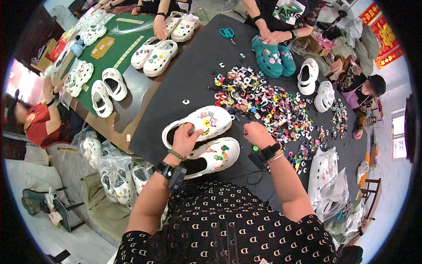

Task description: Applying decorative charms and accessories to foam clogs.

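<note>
In front of me on the dark table lie two white clogs side by side with small colored charms on their uppers. The far white clog (221,126) is gripped at its foot opening by my left hand (184,140), with some fingers inside and the thumb on the upper. Closer to my body rests the near white clog (228,155), touching the first. My right hand (258,135) is closed to the right of both toes, its fingers curled; anything inside them is hidden. Just beyond that hand spreads a large heap of shoe charms (268,103).
Teal scissors (227,33) lie at the far side. Across the table a person handles teal clogs (269,57). White clogs (154,58) stand to the far left, another pair (307,75) to the right. Bagged clogs (323,176) sit at right, more bagged clogs (116,178) lower left.
</note>
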`<state>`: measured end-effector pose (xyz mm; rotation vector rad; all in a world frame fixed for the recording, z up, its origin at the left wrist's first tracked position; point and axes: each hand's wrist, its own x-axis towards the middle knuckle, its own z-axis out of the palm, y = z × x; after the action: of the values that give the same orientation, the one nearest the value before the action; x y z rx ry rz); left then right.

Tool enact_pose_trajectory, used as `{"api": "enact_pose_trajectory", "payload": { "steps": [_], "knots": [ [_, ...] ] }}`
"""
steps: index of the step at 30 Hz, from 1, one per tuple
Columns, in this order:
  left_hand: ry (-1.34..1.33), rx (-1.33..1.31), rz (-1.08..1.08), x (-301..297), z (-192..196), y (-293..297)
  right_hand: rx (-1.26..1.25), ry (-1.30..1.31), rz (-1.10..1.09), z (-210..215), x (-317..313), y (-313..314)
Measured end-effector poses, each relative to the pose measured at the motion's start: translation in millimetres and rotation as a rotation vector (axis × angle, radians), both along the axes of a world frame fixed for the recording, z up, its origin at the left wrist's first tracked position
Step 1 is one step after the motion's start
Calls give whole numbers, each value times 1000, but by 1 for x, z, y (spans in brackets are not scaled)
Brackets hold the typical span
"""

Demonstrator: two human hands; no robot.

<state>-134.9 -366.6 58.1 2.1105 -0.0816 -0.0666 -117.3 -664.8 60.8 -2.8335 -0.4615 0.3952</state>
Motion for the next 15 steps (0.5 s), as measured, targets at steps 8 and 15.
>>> {"api": "enact_pose_trajectory", "payload": {
  "steps": [8,15],
  "knots": [
    [47,-44,17,4,0,0,-133,29,-39,-32,-11,-31],
    [36,-31,16,11,-11,7,-89,69,-96,-31,-14,-32]
  ]
}}
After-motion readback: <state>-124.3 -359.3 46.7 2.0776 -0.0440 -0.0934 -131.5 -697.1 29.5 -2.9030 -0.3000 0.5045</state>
